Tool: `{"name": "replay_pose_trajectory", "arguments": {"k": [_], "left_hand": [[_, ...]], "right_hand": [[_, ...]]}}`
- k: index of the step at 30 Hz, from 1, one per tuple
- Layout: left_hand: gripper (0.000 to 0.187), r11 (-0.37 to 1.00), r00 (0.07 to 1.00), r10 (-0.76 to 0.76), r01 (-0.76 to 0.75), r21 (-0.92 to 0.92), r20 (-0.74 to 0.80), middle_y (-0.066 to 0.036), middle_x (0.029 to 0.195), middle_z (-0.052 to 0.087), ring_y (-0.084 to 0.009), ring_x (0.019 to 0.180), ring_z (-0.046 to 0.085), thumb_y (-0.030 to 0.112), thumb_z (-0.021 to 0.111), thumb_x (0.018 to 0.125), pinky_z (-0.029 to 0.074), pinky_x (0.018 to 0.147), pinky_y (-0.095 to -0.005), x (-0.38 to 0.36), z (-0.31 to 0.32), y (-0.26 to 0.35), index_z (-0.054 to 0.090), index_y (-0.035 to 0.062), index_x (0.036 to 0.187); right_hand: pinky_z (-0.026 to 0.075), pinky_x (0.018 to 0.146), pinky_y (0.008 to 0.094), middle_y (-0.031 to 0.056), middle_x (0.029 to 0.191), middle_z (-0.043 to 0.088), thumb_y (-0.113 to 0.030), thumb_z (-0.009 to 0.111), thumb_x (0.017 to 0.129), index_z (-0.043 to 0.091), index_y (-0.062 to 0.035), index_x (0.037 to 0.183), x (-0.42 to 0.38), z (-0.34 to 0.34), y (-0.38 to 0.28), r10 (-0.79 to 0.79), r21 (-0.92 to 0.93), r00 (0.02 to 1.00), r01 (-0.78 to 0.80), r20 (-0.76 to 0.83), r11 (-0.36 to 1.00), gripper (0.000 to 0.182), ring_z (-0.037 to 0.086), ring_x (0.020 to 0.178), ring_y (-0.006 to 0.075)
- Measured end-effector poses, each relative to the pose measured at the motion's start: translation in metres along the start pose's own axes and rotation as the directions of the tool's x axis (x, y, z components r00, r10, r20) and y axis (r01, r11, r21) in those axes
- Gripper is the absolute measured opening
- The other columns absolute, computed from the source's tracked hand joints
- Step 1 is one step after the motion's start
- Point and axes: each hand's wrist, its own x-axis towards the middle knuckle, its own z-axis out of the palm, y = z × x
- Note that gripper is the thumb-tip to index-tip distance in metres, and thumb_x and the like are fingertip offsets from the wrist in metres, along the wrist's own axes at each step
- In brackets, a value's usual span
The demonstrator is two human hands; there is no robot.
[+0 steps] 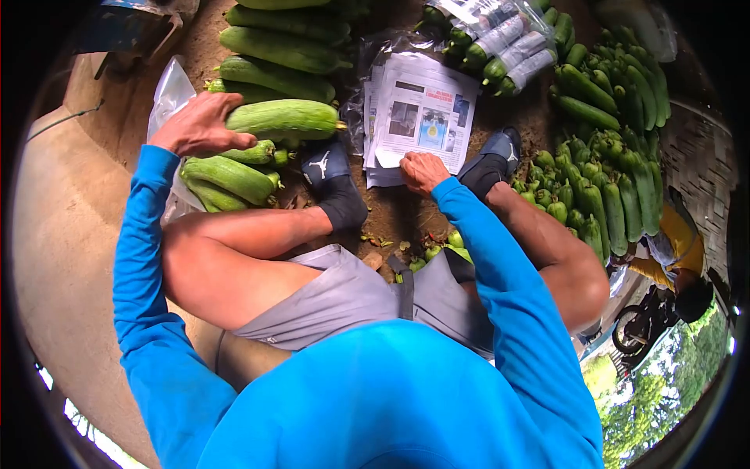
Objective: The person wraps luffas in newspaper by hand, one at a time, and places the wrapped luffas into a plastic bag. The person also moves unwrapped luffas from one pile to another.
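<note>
My left hand is closed round the near end of a green luffa gourd, fingers along its top side and thumb below. This gourd lies across others in a pile; more luffas sit just under it, beside a clear plastic bag. My right hand is at the lower edge of a stack of printed paper sheets on the ground between my feet. Its fingers are curled on the top sheet, whose lower left edge bends up slightly. The fingertips are partly hidden.
A row of luffas runs up the far left. Paper-wrapped gourds in a clear bag lie far right of centre. Large gourd heaps stand by my right leg. A person in yellow and a motorbike are at right.
</note>
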Motion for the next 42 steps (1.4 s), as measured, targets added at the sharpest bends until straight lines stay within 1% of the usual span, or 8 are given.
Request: {"name": "replay_pose_trajectory", "arguments": {"k": [5, 13, 18, 21, 26, 32, 34, 42], "left_hand": [[0.059, 0.954, 0.939, 0.292, -0.300, -0.017, -0.181, -0.023, 0.067, 0.058, -0.0408, 0.069, 0.061, 0.051, 0.073, 0.071, 0.047, 0.065, -0.0483, 0.022, 0.018, 0.024, 0.059, -0.0038, 0.088], [0.066, 0.948, 0.979, 0.201, -0.202, -0.245, -0.030, -0.025, 0.078, 0.067, -0.0364, 0.075, 0.069, 0.058, 0.071, 0.073, 0.054, 0.072, -0.0447, 0.066, 0.039, 0.078, 0.066, -0.0051, 0.093], [0.077, 0.922, 0.988, 0.148, -0.119, -0.368, 0.052, -0.029, 0.087, 0.069, -0.0376, 0.084, 0.071, 0.063, 0.069, 0.071, 0.055, 0.076, -0.0457, 0.120, 0.090, 0.104, 0.069, -0.0096, 0.095], [0.078, 0.904, 0.982, 0.189, -0.167, -0.393, 0.017, -0.030, 0.087, 0.068, -0.0389, 0.083, 0.070, 0.064, 0.070, 0.070, 0.054, 0.074, -0.0460, 0.156, 0.128, 0.114, 0.068, -0.0099, 0.096], [0.076, 0.872, 0.954, 0.285, -0.298, -0.388, -0.092, -0.030, 0.084, 0.067, -0.0413, 0.080, 0.068, 0.063, 0.071, 0.070, 0.052, 0.072, -0.0478, 0.195, 0.154, 0.128, 0.065, -0.0084, 0.093], [0.067, 0.908, 0.944, 0.311, -0.328, -0.260, -0.105, -0.024, 0.096, 0.066, -0.0411, 0.091, 0.064, 0.057, 0.069, 0.076, 0.049, 0.077, -0.0518, 0.221, 0.179, 0.128, 0.060, -0.0009, 0.108], [0.053, 0.890, 0.785, 0.444, -0.443, 0.111, -0.432, -0.018, 0.105, 0.059, -0.0371, 0.100, 0.059, 0.046, 0.064, 0.083, 0.047, 0.077, -0.0513, 0.207, 0.184, 0.130, 0.055, 0.0026, 0.113], [0.046, 0.700, 0.710, 0.704, -0.684, 0.204, -0.036, -0.013, 0.109, 0.060, -0.0318, 0.103, 0.059, 0.027, 0.076, 0.071, 0.050, 0.082, -0.0437, 0.161, 0.200, 0.141, 0.060, 0.0087, 0.110]], "right_hand": [[0.053, 0.072, 0.0488, 0.0175, 0.089, 0.060, -0.019, 0.068, 0.083, 0.056, -0.0031, 0.088, 0.006, -0.002, -0.001, 0.009, 0.101, 0.983, 0.010, -0.182, 0.995, 0.020, 0.063, 0.082, 0.0397], [0.054, 0.078, 0.0452, 0.0176, 0.091, 0.061, -0.027, 0.064, 0.090, 0.058, -0.0017, 0.089, 0.030, 0.011, 0.002, 0.035, 0.135, 0.998, -0.028, -0.050, 0.990, 0.026, 0.064, 0.089, 0.0374], [0.053, 0.077, 0.0479, 0.0207, 0.092, 0.063, -0.034, 0.060, 0.093, 0.059, -0.0013, 0.088, 0.030, 0.040, 0.022, -0.319, 0.125, 0.932, 0.342, -0.173, 0.931, 0.033, 0.064, 0.089, 0.0414], [0.052, 0.078, 0.0484, 0.0205, 0.093, 0.060, -0.029, 0.068, 0.087, 0.056, -0.0019, 0.093, 0.023, 0.004, 0.002, -0.007, 0.262, 0.998, -0.008, 0.059, 0.965, 0.030, 0.062, 0.091, 0.0412], [0.052, 0.081, 0.0475, 0.0177, 0.099, 0.057, -0.018, 0.079, 0.072, 0.054, -0.0038, 0.099, 0.007, 0.013, 0.011, -0.091, 0.185, 0.996, 0.086, 0.019, 0.979, 0.040, 0.060, 0.096, 0.0387], [0.053, 0.080, 0.0480, 0.0156, 0.100, 0.056, -0.015, 0.078, 0.068, 0.055, -0.0050, 0.097, 0.000, 0.003, 0.006, -0.036, 0.162, 0.996, 0.049, -0.087, 0.985, 0.038, 0.060, 0.095, 0.0383], [0.054, 0.076, 0.0498, 0.0160, 0.099, 0.057, -0.014, 0.072, 0.073, 0.056, -0.0045, 0.096, 0.002, 0.001, 0.001, 0.093, 0.200, 0.994, -0.080, -0.056, 0.977, 0.029, 0.061, 0.092, 0.0390], [0.054, 0.075, 0.0509, 0.0144, 0.099, 0.062, -0.025, 0.062, 0.086, 0.062, -0.0068, 0.088, 0.006, -0.018, 0.005, 0.152, 0.250, 0.986, -0.132, -0.062, 0.959, 0.019, 0.064, 0.093, 0.0376]]}}
